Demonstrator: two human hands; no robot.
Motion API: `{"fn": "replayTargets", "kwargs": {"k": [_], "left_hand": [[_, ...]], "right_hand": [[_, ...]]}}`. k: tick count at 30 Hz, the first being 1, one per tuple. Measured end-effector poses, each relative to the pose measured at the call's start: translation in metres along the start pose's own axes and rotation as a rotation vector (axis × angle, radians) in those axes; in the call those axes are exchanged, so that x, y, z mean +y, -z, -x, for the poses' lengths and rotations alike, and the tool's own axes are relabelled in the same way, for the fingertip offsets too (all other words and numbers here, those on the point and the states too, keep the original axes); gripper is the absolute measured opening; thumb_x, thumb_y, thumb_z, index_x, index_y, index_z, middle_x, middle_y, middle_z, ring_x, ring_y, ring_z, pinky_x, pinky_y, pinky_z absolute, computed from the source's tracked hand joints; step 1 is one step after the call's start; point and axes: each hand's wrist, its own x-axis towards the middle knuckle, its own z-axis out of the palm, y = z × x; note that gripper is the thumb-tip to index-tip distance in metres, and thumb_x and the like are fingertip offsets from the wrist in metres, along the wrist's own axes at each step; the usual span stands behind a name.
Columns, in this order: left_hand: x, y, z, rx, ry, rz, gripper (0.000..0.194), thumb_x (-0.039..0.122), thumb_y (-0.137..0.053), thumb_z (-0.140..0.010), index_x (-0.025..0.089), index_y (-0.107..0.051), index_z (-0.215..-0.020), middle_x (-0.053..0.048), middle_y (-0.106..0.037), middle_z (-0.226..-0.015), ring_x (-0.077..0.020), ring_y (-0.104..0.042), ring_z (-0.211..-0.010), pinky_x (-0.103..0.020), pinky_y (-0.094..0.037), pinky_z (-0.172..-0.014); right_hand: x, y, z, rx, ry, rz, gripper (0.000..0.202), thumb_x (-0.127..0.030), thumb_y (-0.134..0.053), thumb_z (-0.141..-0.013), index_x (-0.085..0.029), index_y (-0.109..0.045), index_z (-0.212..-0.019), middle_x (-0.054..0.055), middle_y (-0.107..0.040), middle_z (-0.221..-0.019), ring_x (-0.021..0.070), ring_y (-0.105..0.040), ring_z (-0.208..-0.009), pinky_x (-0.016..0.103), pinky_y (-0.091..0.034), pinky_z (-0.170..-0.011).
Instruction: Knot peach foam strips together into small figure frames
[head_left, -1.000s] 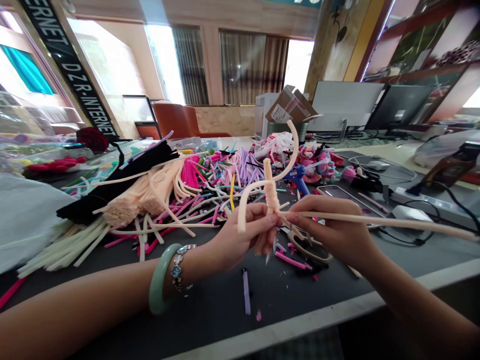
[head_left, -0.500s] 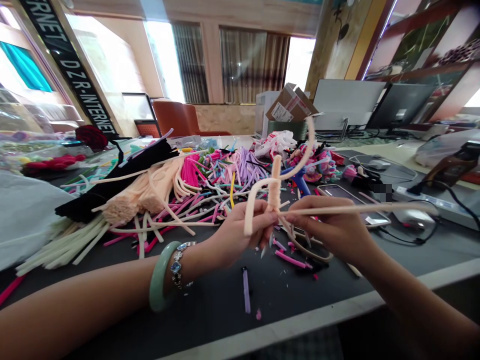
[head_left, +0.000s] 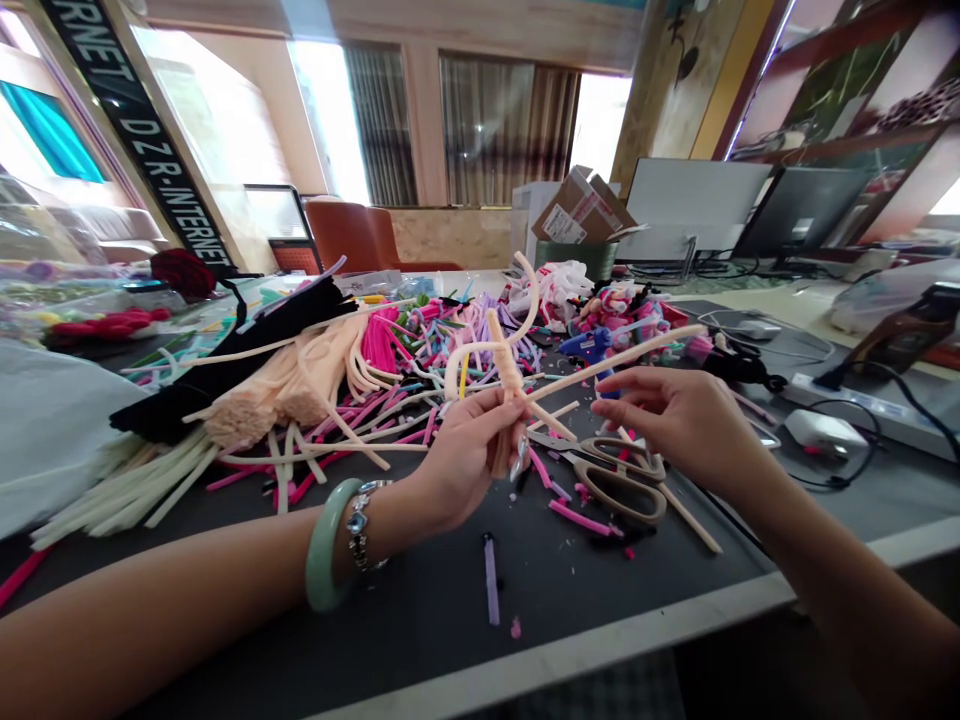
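Note:
Pinched between the thumb and fingers of my left hand [head_left: 469, 445] is a bundle of peach pipe cleaners [head_left: 508, 365]. Its upright middle is wrapped in coils, one strand curls up, another bends over to the left, and a long straight one reaches out to the right. Just below that straight strand, my right hand [head_left: 671, 410] hovers with thumb and fingers apart and nothing between them. Scissors [head_left: 622, 490] with beige handles lie on the dark table under my hands. Behind my right fingertips rests a blue glue gun [head_left: 589, 345].
Bundles of peach pipe cleaners [head_left: 277, 390] and a black bundle [head_left: 225, 375] lie at left, with a colourful pile [head_left: 480, 330] behind. Pink scraps [head_left: 581, 518] and a purple piece [head_left: 491, 580] are in front. A white charger [head_left: 825, 437] and power strip [head_left: 874, 405] sit at right.
My right hand has let go of the long straight strand and opened, moving slightly right. My left hand has shifted left with the bundle, which now tilts left. The scissors are more exposed.

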Motion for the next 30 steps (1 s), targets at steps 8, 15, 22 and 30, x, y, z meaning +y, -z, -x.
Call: {"fn": "replayTargets", "kwargs": {"k": [8,15,22,30], "left_hand": [[-0.005,-0.001,0.006,-0.194,0.075,-0.186,0.018,0.029,-0.059,-0.082,0.014,-0.054,-0.075,0.004,-0.05,-0.052,-0.0059,-0.045,-0.042,-0.017,-0.032,-0.04],[-0.004,-0.001,0.007,-0.253,0.088,-0.198,0.018,0.028,-0.05,-0.089,0.013,-0.053,-0.078,0.003,-0.053,-0.052,-0.0053,-0.046,-0.039,-0.017,-0.034,-0.041],[-0.005,0.0,0.006,-0.263,0.092,-0.211,0.02,0.029,-0.052,-0.087,0.012,-0.054,-0.079,-0.002,-0.061,-0.062,-0.0096,-0.058,-0.048,-0.019,-0.045,-0.046],[-0.003,0.0,0.006,-0.335,0.072,-0.251,0.024,0.034,-0.054,-0.087,0.01,-0.057,-0.085,-0.002,-0.064,-0.064,-0.0054,-0.053,-0.039,-0.014,-0.037,-0.038]], "right_hand": [[-0.027,-0.01,0.013,-0.165,0.124,-0.256,0.021,-0.037,-0.065,-0.076,-0.018,-0.069,-0.085,0.002,-0.068,-0.068,0.0129,-0.059,-0.057,0.021,-0.043,-0.047],[-0.037,-0.011,0.023,0.052,0.285,0.037,0.013,-0.03,-0.062,-0.08,-0.021,-0.068,-0.072,0.0,-0.068,-0.065,0.0113,-0.058,-0.054,0.023,-0.041,-0.051],[-0.035,-0.016,0.029,0.099,0.377,0.126,0.008,-0.025,-0.061,-0.081,-0.023,-0.065,-0.075,-0.001,-0.068,-0.069,0.011,-0.06,-0.058,0.023,-0.042,-0.055],[-0.028,-0.022,0.027,0.288,0.567,0.246,0.008,-0.021,-0.063,-0.079,-0.019,-0.063,-0.071,-0.002,-0.065,-0.063,0.0087,-0.056,-0.054,0.021,-0.04,-0.054]]}}
